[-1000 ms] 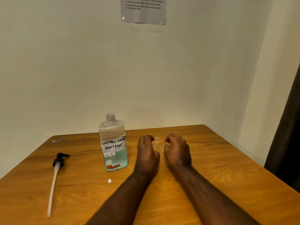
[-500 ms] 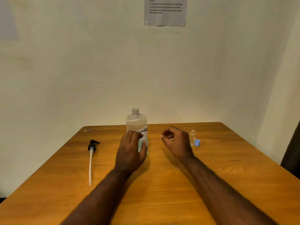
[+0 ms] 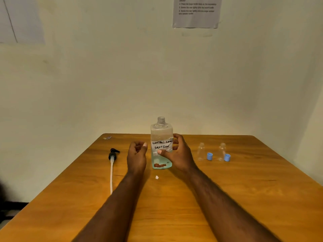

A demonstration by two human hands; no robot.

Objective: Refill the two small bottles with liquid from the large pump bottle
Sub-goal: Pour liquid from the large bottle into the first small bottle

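- A large clear plastic bottle [image 3: 161,137] stands upright at the centre of the frame, on the far half of an orange-brown wooden table [image 3: 227,198]. Its hand-lettered white label reads "contact lens solution". Its threaded neck is open, and a shallow layer of blue-green liquid sits at the bottom.
- The right hand [image 3: 180,155] grasps this bottle, thumb across the label and fingers wrapped round its right side. This looks like a hold for lifting and tipping it to pour.
- The left hand [image 3: 137,155] hovers just left of the bottle with fingers loosely curled. It holds nothing and appears not to touch the bottle; it is probably ready to steady it.
- A black pump head with a long white tube [image 3: 111,172] lies flat on the table, left of centre. It is off the bottle, which leaves the neck free for pouring.
- Two small clear plastic bottles [image 3: 201,151] [image 3: 222,151] stand upright and uncapped, right of centre and well apart from the large bottle. Both look empty, so neither seems to be refilled yet.
- Two round blue caps [image 3: 209,156] [image 3: 227,157] sit on the table, one just right of each small bottle's base. They are likely kept close for closing the bottles again.
- Counted: one large bottle, one pump, two small bottles and two caps.
- Also counted: one tiny white scrap [image 3: 157,177] below the large bottle, and one printed paper sheet [image 3: 195,14] on the wall at the top, right of centre.
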